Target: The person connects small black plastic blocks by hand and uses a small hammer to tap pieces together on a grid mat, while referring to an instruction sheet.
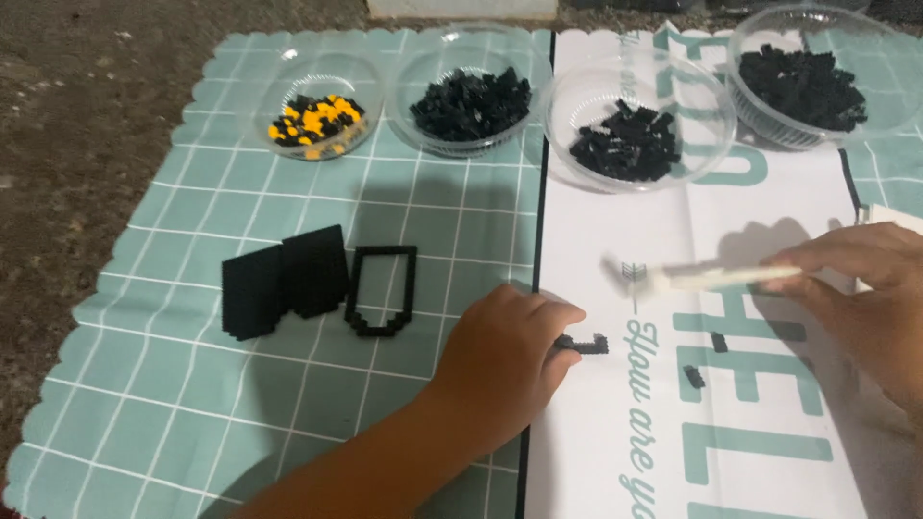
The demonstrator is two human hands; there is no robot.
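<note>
Left hand (510, 351) pins the small black brick piece (585, 342) steady on the sheet, right hand (860, 288) gripping blurred white tweezers (716, 279) above

The four bowls (635, 120) are clear, glossy plastic. The small black bricks (583, 342) look like matt plastic, as do the flat black built panels (285, 279). The teal grid mat (240, 202) seems smooth (cloth or vinyl, hard to tell). The white sheet (673, 423) looks like matt, creased paper. The ground (87, 106) is rough and gritty.
</note>
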